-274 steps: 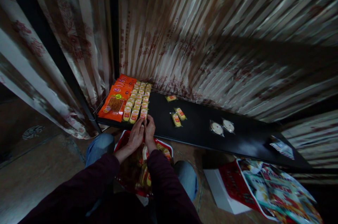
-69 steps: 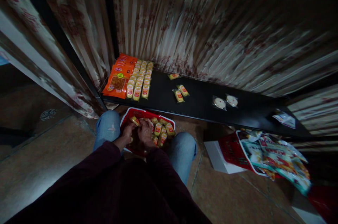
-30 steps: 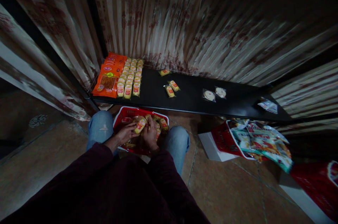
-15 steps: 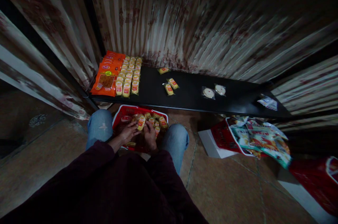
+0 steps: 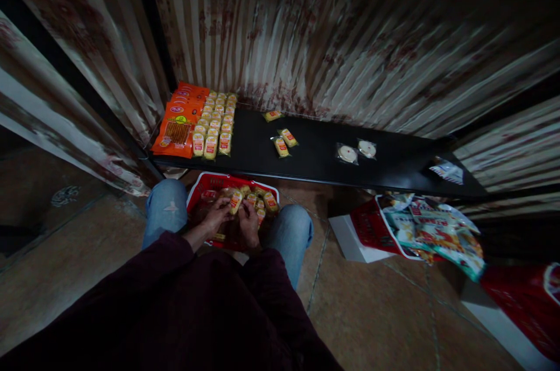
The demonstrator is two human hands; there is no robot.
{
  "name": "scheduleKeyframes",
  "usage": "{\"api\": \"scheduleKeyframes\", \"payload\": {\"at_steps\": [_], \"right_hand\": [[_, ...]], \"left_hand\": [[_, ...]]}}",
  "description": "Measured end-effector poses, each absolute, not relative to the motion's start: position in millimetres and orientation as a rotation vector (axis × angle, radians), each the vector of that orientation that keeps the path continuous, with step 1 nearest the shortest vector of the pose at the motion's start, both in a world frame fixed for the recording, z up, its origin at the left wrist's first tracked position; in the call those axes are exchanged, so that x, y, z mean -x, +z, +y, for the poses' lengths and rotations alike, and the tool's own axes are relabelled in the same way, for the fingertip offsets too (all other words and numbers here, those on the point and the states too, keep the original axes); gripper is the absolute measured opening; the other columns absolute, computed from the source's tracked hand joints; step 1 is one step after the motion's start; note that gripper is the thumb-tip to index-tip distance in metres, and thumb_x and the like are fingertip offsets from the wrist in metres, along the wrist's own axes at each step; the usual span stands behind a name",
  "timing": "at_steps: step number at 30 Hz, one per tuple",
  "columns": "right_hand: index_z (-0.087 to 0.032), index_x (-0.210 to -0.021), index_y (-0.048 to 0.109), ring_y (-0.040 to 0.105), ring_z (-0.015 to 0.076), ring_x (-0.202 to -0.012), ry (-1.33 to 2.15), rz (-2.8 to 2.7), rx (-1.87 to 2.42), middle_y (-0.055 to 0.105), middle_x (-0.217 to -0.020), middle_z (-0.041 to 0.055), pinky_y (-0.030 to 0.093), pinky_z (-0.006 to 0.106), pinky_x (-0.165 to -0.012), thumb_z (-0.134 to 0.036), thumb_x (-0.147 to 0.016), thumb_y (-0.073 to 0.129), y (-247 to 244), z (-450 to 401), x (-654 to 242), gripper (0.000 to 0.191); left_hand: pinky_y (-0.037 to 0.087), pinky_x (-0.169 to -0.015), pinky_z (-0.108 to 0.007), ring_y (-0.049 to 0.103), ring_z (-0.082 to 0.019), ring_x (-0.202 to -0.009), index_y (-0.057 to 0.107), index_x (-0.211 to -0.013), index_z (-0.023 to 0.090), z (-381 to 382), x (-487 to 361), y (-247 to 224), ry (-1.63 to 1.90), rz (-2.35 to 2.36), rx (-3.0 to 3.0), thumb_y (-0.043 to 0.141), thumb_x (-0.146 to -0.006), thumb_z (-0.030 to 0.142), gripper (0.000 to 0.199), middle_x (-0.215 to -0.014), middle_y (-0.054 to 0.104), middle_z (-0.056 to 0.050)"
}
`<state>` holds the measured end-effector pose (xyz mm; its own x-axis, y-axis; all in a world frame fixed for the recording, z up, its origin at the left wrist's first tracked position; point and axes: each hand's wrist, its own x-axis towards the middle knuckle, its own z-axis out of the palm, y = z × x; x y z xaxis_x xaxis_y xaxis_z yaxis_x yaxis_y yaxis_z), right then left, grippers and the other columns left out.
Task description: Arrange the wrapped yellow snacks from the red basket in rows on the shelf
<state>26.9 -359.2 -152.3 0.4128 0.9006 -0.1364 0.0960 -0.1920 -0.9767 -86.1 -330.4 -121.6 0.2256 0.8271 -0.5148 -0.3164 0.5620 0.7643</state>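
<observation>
A small yellow wrapped snack cake [image 5: 235, 203] with a red-and-white label is held over the red basket [image 5: 195, 189] between my knees. My left hand [image 5: 217, 215] is closed on its left side. On the other side, the fingers of my right hand [image 5: 249, 226] are pinched at its lower right edge. More wrapped snack cakes [image 5: 270, 202] lie in the basket around my hands; my wrists hide part of its front. Beyond the basket, rows of the same cakes [image 5: 210, 147] stand on the black shelf [image 5: 315, 155], beside orange snack bags [image 5: 177, 132].
Loose wrapped cakes [image 5: 282, 147] lie mid-shelf, with two round white packets [image 5: 347, 153] farther right and a silvery packet [image 5: 447, 171] near the end. On the floor at right, a red basket [image 5: 365, 225] holds snack bags. Another red basket [image 5: 520, 301] stands beyond it. Curtains hang behind.
The view has shifted very slightly. Both hands stay on the same snack cake, which is tilted a little more to the right.
</observation>
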Motion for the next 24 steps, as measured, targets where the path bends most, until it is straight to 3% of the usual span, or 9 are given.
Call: {"api": "scheduleKeyframes", "payload": {"at_steps": [6,13,19,24], "right_hand": [[-0.015,-0.107,0.058,0.064,0.0174,-0.086,0.96,-0.883,1.616,0.068,-0.095,0.0082,0.051,0.031,-0.081,-0.034,-0.078,0.052,-152.2,-359.5,-26.6,0.035],[-0.016,-0.108,0.058,0.065,0.0172,-0.084,1.018,-0.796,1.542,0.068,-0.098,0.008,0.053,0.03,-0.079,-0.035,-0.075,0.056,-153.2,-357.6,-26.1,0.038],[-0.017,-0.104,0.061,0.064,0.0173,-0.081,1.013,-0.733,1.477,0.069,-0.093,0.0067,0.053,0.03,-0.075,-0.038,-0.073,0.06,-147.4,-358.6,-24.7,0.038],[-0.018,-0.103,0.064,0.063,0.0177,-0.086,0.942,-0.8,1.461,0.069,-0.098,0.0069,0.052,0.031,-0.078,-0.036,-0.076,0.058,-143.5,-360.2,-26.4,0.033]], "left_hand": [[0.046,-0.064,-0.023,0.059,-0.017,-0.088,0.063,-0.09,0.021,-332.1,83.7,-117.9,0.786,1.182,-0.544,0.069,-0.066,0.029,0.026,-0.103,0.063,-0.005],[0.045,-0.067,-0.024,0.055,-0.023,-0.103,0.06,-0.107,0.018,-337.8,81.3,-108.8,0.727,1.186,-0.553,0.071,-0.066,0.032,0.044,-0.118,0.059,-0.012],[0.043,-0.06,-0.021,0.058,-0.015,-0.085,0.063,-0.101,0.02,-337.0,81.1,-113.0,0.715,1.206,-0.57,0.071,-0.065,0.028,0.039,-0.117,0.06,-0.008],[0.035,-0.05,-0.018,0.056,-0.01,-0.068,0.065,-0.094,0.017,-335.6,82.2,-116.1,0.703,1.146,-0.58,0.069,-0.065,0.029,0.031,-0.092,0.068,-0.005]]}}
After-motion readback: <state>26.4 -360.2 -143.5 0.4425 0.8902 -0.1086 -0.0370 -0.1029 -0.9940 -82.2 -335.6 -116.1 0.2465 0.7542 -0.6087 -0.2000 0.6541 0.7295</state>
